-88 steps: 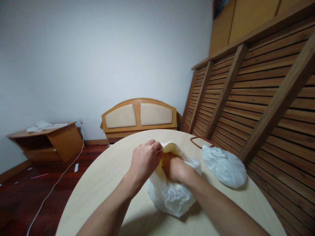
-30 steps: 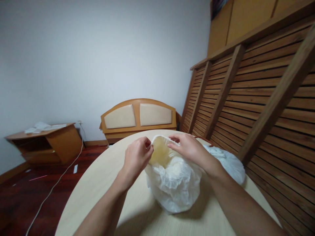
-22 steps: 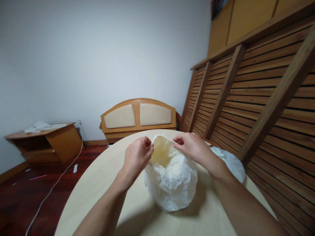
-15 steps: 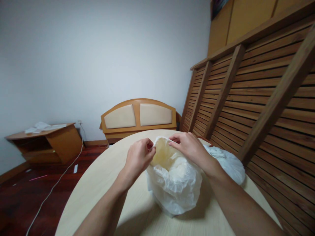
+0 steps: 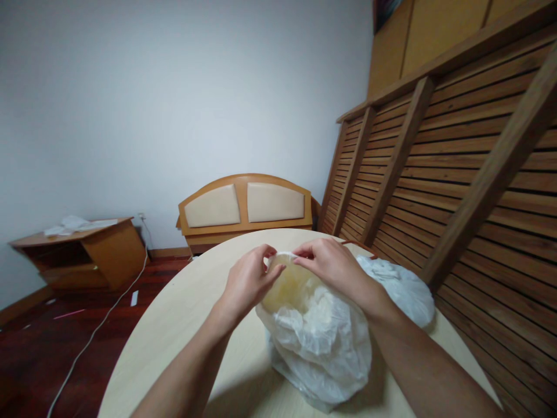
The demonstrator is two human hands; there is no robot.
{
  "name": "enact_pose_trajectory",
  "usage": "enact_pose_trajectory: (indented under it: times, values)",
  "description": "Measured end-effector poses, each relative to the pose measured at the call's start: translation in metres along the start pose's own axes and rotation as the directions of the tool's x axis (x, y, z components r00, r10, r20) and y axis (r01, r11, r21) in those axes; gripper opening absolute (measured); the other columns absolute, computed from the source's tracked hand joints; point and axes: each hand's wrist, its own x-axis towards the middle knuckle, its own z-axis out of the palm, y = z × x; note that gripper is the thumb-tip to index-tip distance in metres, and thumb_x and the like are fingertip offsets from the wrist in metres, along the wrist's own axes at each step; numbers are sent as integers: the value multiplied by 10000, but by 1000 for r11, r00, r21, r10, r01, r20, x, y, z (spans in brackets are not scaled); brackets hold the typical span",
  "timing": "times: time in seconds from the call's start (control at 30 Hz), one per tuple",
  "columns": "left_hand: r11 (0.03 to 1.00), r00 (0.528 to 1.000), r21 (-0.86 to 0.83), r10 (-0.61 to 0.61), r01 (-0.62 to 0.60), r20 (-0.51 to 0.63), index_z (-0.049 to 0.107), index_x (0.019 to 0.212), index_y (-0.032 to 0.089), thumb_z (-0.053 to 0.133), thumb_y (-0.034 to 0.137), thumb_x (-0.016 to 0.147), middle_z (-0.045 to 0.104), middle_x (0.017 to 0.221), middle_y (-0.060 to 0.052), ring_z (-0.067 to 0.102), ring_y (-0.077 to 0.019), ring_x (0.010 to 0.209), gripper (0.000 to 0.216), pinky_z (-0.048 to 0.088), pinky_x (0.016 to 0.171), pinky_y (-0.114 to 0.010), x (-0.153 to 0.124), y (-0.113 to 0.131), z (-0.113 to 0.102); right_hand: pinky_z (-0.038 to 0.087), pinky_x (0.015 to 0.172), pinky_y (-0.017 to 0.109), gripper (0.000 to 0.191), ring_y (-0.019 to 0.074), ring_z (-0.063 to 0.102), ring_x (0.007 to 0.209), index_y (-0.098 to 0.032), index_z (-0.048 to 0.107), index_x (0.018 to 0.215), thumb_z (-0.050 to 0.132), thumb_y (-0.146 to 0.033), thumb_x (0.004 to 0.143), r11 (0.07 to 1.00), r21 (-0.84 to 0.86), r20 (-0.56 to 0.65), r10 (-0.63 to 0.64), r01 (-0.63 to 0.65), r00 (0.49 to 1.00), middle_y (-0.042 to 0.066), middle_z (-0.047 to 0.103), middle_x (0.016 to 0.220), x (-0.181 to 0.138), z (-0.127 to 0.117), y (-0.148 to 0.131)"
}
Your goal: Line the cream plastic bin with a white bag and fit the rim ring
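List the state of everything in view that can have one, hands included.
Near white bag: mouth open, sides crumpled.
Left hand: at the bag's rim, thumb and forefinger parted; grip unclear.
Right hand: pinches the rim.
Far white bag: bunched on top, partly hidden; tied or not unclear.
Brown loop: on the table, mostly hidden.
Cabinet: front compartment open.
White sheets: loose on the cabinet.
Cable: loose across the floor.

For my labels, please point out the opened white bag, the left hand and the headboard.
Opened white bag [image 5: 319,342], head view: crumpled front.
Left hand [image 5: 249,280], head view: its back.
Headboard [image 5: 242,204], head view: middle wooden strip.
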Motion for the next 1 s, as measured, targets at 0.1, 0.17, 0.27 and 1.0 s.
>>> enact_pose_trajectory:
  times: [0.1, 0.17, 0.27, 1.0]
  values:
    - [997, 999, 76, -33, 32, 14, 724, 975, 221, 589, 348, 925, 772, 910, -48, 684, -192, 752, 192, 417, 639, -270, 2, 3, -1, 497, 761, 293, 177, 228, 732, 921, -288, 810, 1015, 683, -331, 899, 1000, 7, -6, -23, 23, 1000, 30, 808, 988, 0, 2, -2]
    - [994, 999, 103, -45, 42, 27, 741, 947, 223, 588, 308, 916, 777, 907, -54, 693, -198, 780, 178, 404, 637, -266, 2, 4, -2, 502, 768, 299, 178, 233, 729, 943, -282, 809, 1015, 689, -332, 894, 999, 14, 1, -35, 35, 999, 32, 806, 1011, 0, 5, -2]
    - [991, 998, 127, -50, 43, 47, 756, 950, 222, 595, 264, 895, 781, 925, -63, 695, -202, 803, 175, 387, 632, -265, 1, 5, -4, 504, 771, 302, 173, 230, 728, 947, -277, 810, 1006, 695, -335, 891, 998, 35, 18, -48, 48, 999, 30, 805, 1013, 0, 7, -3]
    - [991, 994, 128, -60, 48, 93, 763, 843, 183, 582, 271, 843, 761, 798, -61, 658, -180, 706, 202, 327, 573, -267, 1, 0, -9, 523, 751, 274, 148, 203, 732, 835, -224, 808, 910, 670, -263, 872, 974, 216, 90, -84, 63, 992, 29, 803, 892, 1, 4, 12]
